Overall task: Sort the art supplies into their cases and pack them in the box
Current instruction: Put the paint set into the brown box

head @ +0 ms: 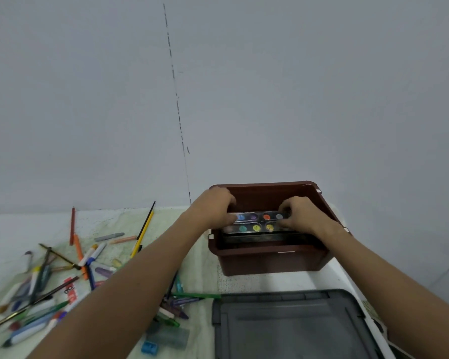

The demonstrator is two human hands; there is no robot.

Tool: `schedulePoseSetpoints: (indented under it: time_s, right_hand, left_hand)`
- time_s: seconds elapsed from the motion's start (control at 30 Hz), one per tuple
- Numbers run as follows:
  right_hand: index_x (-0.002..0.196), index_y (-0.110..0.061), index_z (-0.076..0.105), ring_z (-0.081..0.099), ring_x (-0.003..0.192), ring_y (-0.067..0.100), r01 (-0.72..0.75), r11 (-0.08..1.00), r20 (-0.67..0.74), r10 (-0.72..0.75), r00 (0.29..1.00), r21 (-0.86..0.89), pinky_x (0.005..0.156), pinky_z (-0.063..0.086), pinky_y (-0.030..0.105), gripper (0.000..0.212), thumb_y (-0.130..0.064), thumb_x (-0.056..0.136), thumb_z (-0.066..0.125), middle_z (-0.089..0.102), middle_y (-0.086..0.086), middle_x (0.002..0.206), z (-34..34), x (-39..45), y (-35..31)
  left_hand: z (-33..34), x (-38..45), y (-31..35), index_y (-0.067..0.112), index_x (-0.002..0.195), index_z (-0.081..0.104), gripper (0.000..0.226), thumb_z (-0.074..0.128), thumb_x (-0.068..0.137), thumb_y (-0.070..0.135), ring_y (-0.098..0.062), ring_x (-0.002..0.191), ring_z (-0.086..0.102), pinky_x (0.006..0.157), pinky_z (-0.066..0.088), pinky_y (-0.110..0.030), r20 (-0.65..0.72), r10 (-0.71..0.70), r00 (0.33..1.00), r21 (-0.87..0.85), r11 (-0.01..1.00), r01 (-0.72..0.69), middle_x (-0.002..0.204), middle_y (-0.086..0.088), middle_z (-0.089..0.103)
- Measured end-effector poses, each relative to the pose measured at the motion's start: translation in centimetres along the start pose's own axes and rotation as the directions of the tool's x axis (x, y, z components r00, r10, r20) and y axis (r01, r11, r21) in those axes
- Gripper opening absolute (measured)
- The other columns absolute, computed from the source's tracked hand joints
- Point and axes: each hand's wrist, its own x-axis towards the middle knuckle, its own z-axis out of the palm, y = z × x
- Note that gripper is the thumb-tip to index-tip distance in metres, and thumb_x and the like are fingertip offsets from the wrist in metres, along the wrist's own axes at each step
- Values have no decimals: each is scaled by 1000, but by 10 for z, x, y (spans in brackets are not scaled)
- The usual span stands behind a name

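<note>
A brown plastic box [270,263] stands on the table against the wall. Inside its opening lies a clear watercolour paint case [257,222] with round colour pans in two rows. My left hand [215,208] grips the case's left end and my right hand [301,216] grips its right end, both over the box. The case rests above something dark inside the box. A loose heap of pencils, markers and crayons [62,281] lies on the table to the left.
A dark grey lid [290,325] lies flat in front of the box. A blue sharpener [149,347] and a clear eraser-like block [169,335] sit near the front edge. The pale wall rises directly behind the table.
</note>
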Motion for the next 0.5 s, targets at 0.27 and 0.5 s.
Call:
schedulePoseSetpoints:
  time_s: [0.27, 0.5]
  right_hand:
    - [98, -12, 72, 67, 81, 17, 311, 874, -172, -264, 949, 374, 75, 50, 19, 20, -17, 79, 73, 71, 0, 91, 14, -24, -148]
    - [89, -19, 70, 68, 75, 10, 407, 766, -122, -403, 907, 498, 72, 52, 17, 11, -14, 79, 72, 71, -5, 87, 86, -33, -286]
  left_hand:
    - [-30, -91, -79, 20, 117, 65, 34, 63, 86, 35, -14, 117, 52, 100, 38, -26, -120, -194, 974, -247, 956, 160, 126, 4, 57]
    - [-41, -212, -186, 25, 115, 65, 32, 66, 86, 36, -8, 110, 53, 92, 35, -18, -64, -420, 905, -344, 861, 375, 124, 8, 58]
